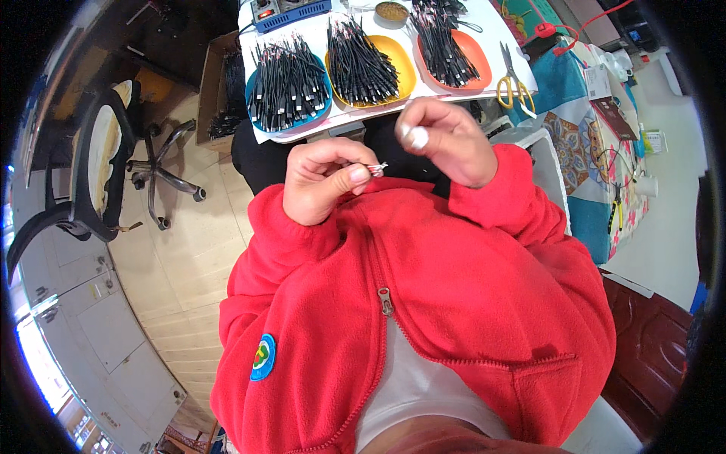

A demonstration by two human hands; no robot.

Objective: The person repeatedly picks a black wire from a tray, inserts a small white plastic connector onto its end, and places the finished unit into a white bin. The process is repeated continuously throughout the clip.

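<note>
My left hand [326, 180] pinches the end of a thin cable between thumb and forefinger. Red and pale wire ends [377, 168] stick out past the fingertips towards the right; the rest of the cable is hidden. Up and to the right, apart from it, my right hand [451, 142] is raised with its fingers curled and thumb close to the forefinger. White coverings [419, 138] wrap its thumb tip and forefinger tip. Whether anything lies between them is hidden. Beyond both hands, bundles of black USB cables [363, 65] rest in a blue tray [321, 113], a yellow tray [404, 62] and an orange tray [479, 51].
On the white table [283, 136] lie yellow-handled scissors [513, 85], a round tin [391, 12] and a blue device [292, 16] with a red switch. A cardboard box [210, 136] and swivel chair [102, 159] stand left. Pliers [616, 210] lie on a cloth-covered surface at right.
</note>
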